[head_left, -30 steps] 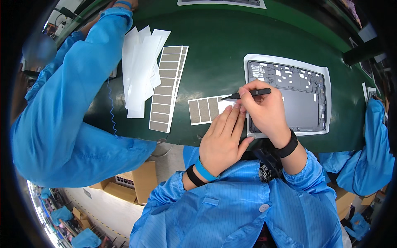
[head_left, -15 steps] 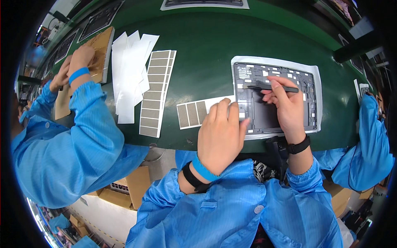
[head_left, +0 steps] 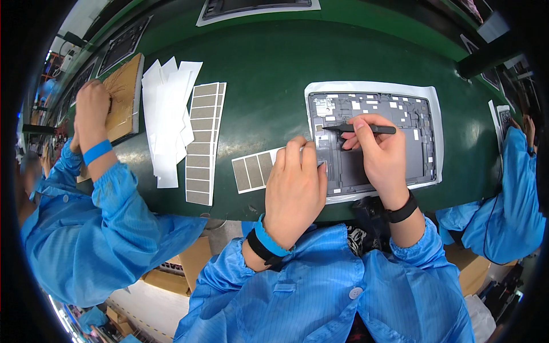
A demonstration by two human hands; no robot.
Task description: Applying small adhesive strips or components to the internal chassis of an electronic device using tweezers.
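Note:
My right hand pinches black tweezers over the dark, tablet-sized housing. Their tip points left, close to a small tan square near the housing's left edge. The housing carries many white patches and lies on a white sheet. Just left of it, my left hand grips a strip of grey adhesive pads, thumb beside the housing's edge. Those fingers cover the strip's right end.
Left of the strip lie a longer sheet of grey pads and loose white paper strips. A co-worker's hand is at a brown board. Another housing sits at the far edge; another person's blue sleeve is at right.
The view has shifted a little, moving the table items left. The tweezers' tip has moved lower on the housing, and the tan square now shows beside it. My left hand stays at the strip.

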